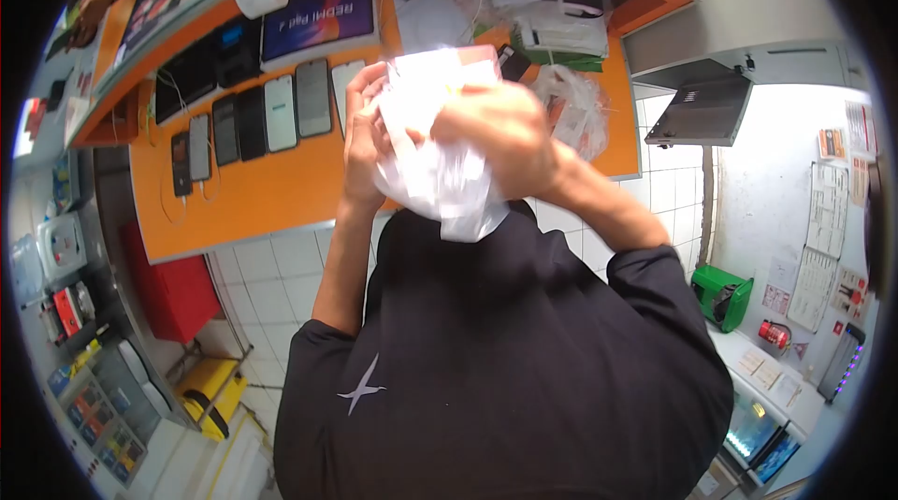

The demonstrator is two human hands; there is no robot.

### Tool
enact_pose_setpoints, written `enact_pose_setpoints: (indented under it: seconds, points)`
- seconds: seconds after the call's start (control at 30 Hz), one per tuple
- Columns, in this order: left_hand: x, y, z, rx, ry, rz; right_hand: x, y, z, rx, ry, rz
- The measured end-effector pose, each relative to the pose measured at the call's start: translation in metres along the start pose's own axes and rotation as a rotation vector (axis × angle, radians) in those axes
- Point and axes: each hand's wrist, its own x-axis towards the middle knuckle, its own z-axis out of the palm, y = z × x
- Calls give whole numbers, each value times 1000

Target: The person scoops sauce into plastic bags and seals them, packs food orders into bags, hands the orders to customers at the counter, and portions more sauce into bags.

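Note:
A crumpled white plastic bag is held up in front of my chest, above the counter's front edge. A pinkish edge of a box-like thing shows at the bag's top; glare hides what it is. My left hand grips the bag's left side, fingers curled around it. My right hand is closed on the bag from the right, its fingers partly smeared by motion.
On the orange counter lie several phones and a tablet box. More clear plastic bags lie to the right. Another person's hand shows at the far upper left. A red cabinet stands lower left.

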Motion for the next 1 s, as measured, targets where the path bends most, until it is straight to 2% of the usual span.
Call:
enact_pose_setpoints:
  seconds: [0.07, 0.17, 0.27, 0.37, 0.4, 0.5, 0.57, 0.63, 0.77, 0.83, 1.0]
  points:
    - [-9, -28, -19, 53, -17, 70, -45, 3, 32, 68, -53, 10]
    - [-19, -62, -48, 459, 112, 121, -85, 3, 65, 90, -43, 49]
    - [-26, -63, -48, 799, 163, 318, -101, -1, 77, 69, -88, 125]
    - [-28, -61, -52, 899, 65, 237, -116, 7, 86, 142, -84, 203]
    - [-23, -61, -54, 946, 33, 251, -124, 11, 82, 163, -183, 247]
    - [-9, -58, -57, 1083, -72, 284, -91, 28, 60, 33, -226, 336]
    - [-9, -61, -60, 1113, -120, 187, -93, 46, 61, 167, -181, 660]
    - [-11, -58, -62, 1172, -175, 99, -104, 64, 64, 104, -500, 653]
    - [-16, -50, -59, 1232, -221, 135, -105, 68, 62, 144, -556, 517]
    - [-20, -50, -53, 1221, -223, 115, -110, 70, 59, 211, -603, 546]
    - [-21, -49, -46, 1272, -248, 103, -99, 60, 56, 82, -671, 596]
